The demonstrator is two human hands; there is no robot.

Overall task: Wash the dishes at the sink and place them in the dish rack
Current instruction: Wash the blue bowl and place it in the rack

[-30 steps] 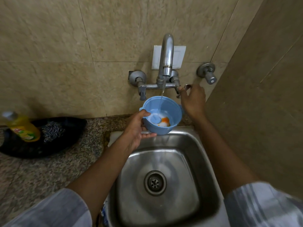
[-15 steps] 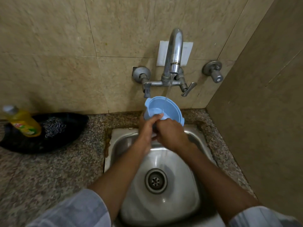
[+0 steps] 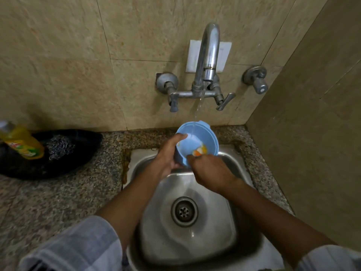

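A light blue plastic bowl [image 3: 203, 133] with orange and white scraps inside is held over the back of the steel sink [image 3: 230, 241], under a thin stream from the wall tap [image 3: 208, 55]. My left hand [image 3: 168, 155] grips the bowl's left rim, thumb inside. My right hand [image 3: 209, 171] is at the bowl's near edge, fingertips reaching in toward the scraps; whether it grips the bowl is unclear. The bowl tilts toward me.
A yellow dish soap bottle [image 3: 21, 143] and a steel scrubber [image 3: 60, 145] lie on a black bag [image 3: 78, 153] on the speckled counter, left. A side wall closes in on the right. A separate valve [image 3: 256, 79] sticks out of the back wall.
My right hand left the tap lever and came down to the bowl's near edge. The bowl has dropped lower and tilted, showing the scraps again. Water keeps running.
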